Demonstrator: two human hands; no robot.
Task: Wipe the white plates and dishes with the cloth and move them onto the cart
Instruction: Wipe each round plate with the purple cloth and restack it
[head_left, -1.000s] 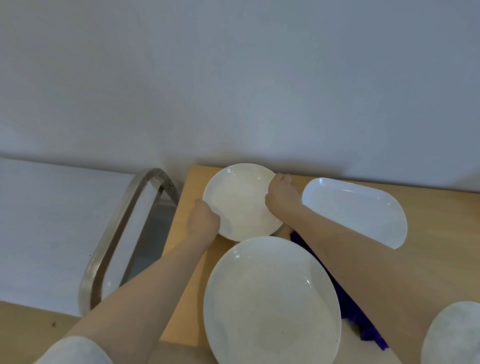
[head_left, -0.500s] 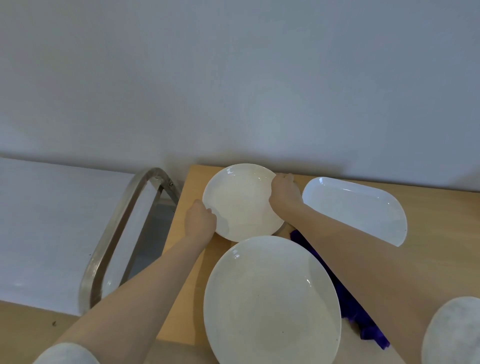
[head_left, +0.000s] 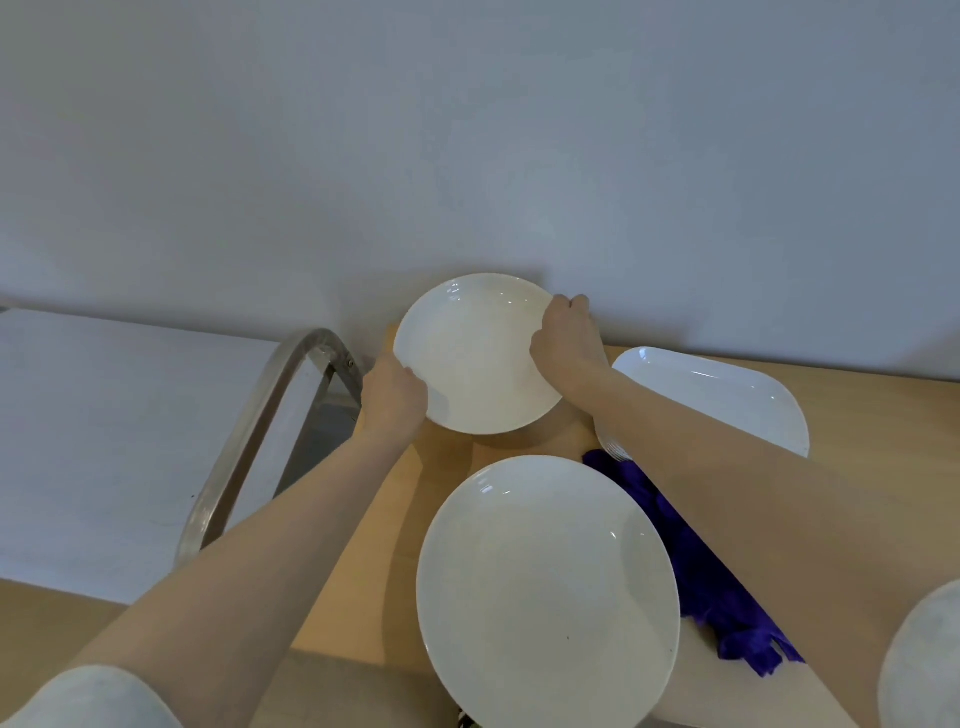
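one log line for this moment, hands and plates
left hand: grips small plate | right hand: grips same plate | plate: lifted, tilted | cloth: on table | large plate: waiting

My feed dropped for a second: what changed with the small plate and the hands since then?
Both hands, left hand and right hand, kept their grip on the small plate and lifted it off the table, tilted. The large plate, oval dish and purple cloth stayed put.

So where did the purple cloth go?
The purple cloth lies on the wooden table, under the right forearm, right of the big round plate.
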